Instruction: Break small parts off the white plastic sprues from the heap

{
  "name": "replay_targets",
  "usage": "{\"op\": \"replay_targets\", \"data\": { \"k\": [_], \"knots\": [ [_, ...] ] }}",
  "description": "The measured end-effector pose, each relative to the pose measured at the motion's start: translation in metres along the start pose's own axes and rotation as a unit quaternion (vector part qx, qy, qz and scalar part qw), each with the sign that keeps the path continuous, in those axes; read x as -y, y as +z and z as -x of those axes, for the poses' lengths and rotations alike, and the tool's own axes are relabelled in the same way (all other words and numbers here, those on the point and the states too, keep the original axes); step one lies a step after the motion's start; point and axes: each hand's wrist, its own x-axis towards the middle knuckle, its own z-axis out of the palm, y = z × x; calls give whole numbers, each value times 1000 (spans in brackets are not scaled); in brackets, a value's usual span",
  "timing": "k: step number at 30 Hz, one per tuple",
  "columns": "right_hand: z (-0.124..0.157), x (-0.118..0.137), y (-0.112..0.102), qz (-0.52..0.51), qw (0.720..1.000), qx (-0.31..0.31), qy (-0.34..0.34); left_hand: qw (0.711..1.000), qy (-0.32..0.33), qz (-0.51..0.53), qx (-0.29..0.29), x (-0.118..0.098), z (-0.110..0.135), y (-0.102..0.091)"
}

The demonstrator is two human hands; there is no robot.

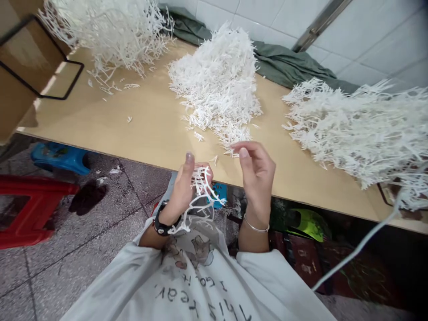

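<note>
My left hand (187, 183) is closed around a bunch of white branched plastic strips (201, 187) at the table's front edge, its thumb pointing up. The strips fan out from the fingers, and longer curved ones hang down over the wrist toward my lap. My right hand (258, 171) is raised at the near end of the middle pile of small white branched pieces (220, 80). Its fingers are curved with the thumb apart from them, and I see nothing between them. A loose white piece (214, 159) lies on the table between my hands.
On the cardboard-coloured tabletop (140, 129), a tangled white heap (123, 35) stands at the left and another white heap (364, 129) at the right. A black wire frame (72, 80) is at far left. Red (30, 205) and blue (60, 157) stools stand on the floor.
</note>
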Motion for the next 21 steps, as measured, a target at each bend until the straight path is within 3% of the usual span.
{"op": "replay_targets", "data": {
  "k": [4, 7, 10, 12, 16, 21],
  "knots": [
    [18, 25, -6, -96, 981, 166, -3, 998, 9, -66, -11, 1, 3, 3],
    [28, 30, -4, -50, 972, 230, -11, 990, 79, -105, -41, 3, 4, 8],
    [35, 30, 2, 9, 981, 193, -8, 978, 145, -134, -71, 5, 4, 12],
    [39, 30, 4, -9, 987, 162, -2, 975, 170, -128, -72, 5, 4, 12],
    [41, 31, 2, -26, 994, 106, -13, 964, 205, -169, -23, 1, 6, 7],
    [42, 36, -2, -52, 988, 140, -45, 892, 244, -380, 3, -6, 11, 6]
  ]
}}
